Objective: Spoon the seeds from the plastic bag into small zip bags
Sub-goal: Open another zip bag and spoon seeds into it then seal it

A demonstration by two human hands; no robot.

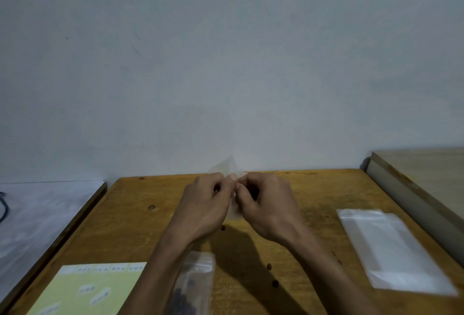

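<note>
Over the middle of the wooden table (301, 189), my left hand (206, 204) and my right hand (266, 204) are held close together, both pinching a small clear zip bag (232, 176). The bag is blurred, and part of it pokes up above my fingers. A clear plastic bag with dark seeds (194, 287) lies near the front edge, partly under my left forearm. A few loose dark seeds (275, 283) lie scattered on the wood. No spoon is visible.
A stack of clear plastic bags (391, 247) lies at the right. A pale yellow sheet with labels (88, 289) sits at the front left. A white surface (37, 214) adjoins the table on the left, a pale wooden board (426, 171) on the right. A wall stands behind.
</note>
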